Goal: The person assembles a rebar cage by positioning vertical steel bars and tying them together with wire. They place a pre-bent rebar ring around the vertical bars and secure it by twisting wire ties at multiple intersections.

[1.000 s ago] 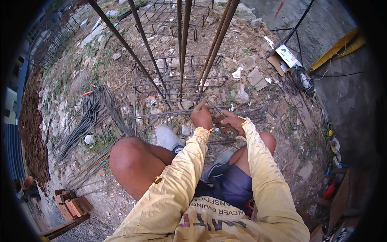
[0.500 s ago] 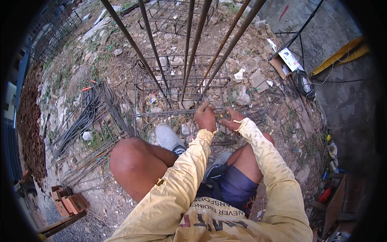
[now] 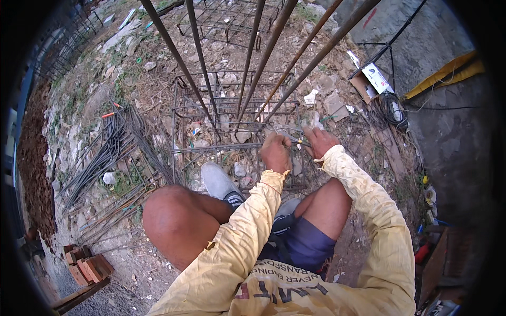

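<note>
A rebar cage (image 3: 184,150) of thin tied bars lies on rubble in front of me, with several thick upright rods (image 3: 247,63) rising out of it. My left hand (image 3: 276,151) is closed at the cage's near right corner; what its fingers hold is hidden. Just right of it, my right hand (image 3: 320,142) is closed on a slim dark metal hand tool with a yellow bit (image 3: 300,140), which looks like pincers. The tool's far part reaches toward my left hand's fingertips. Its jaws are too small to make out.
Loose dark steel bars and wires (image 3: 113,142) lie at left. Red bricks (image 3: 88,268) are stacked at lower left. An open cardboard box (image 3: 369,84) and a coil of black cable (image 3: 392,110) sit at right, near a yellow sheet (image 3: 448,73). Another cage (image 3: 226,23) lies farther off.
My right hand has moved up and to the right, its fingers reaching farther forward with the tool. My left hand has shifted slightly right. The view has tilted a little.
</note>
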Motion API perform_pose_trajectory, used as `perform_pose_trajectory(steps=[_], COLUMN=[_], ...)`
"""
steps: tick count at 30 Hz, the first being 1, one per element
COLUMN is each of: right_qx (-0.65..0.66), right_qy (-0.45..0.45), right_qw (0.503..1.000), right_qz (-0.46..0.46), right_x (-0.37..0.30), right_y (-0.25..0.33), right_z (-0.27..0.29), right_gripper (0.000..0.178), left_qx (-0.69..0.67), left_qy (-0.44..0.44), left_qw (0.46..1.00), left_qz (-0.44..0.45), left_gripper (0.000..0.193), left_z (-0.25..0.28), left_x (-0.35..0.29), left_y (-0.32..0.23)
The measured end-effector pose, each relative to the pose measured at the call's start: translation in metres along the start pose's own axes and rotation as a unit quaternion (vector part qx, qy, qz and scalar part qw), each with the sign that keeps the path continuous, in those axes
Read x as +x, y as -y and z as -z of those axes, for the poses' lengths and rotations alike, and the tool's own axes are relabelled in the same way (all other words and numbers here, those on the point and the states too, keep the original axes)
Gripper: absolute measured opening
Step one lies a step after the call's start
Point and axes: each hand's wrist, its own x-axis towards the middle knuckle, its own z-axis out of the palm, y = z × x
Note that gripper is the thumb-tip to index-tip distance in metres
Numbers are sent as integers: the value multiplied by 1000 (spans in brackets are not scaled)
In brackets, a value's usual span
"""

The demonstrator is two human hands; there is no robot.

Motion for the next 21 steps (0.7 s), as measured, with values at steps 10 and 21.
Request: perform_pose_trajectory(steps=[10, 21], right_qx=[49, 190], right_qy=[77, 11], right_qw=[996, 974], right_qz=[24, -124], right_x=[22, 0], right_y=[-41, -3], right_z=[-20, -81], right_gripper=[62, 56], left_qx=[-231, -18], left_qy=[-131, 43], left_qw=[941, 998], left_qz=[209, 36], left_gripper=[7, 23], left_z=[-31, -21], left_x=[2, -7], left_y=[-25, 6])
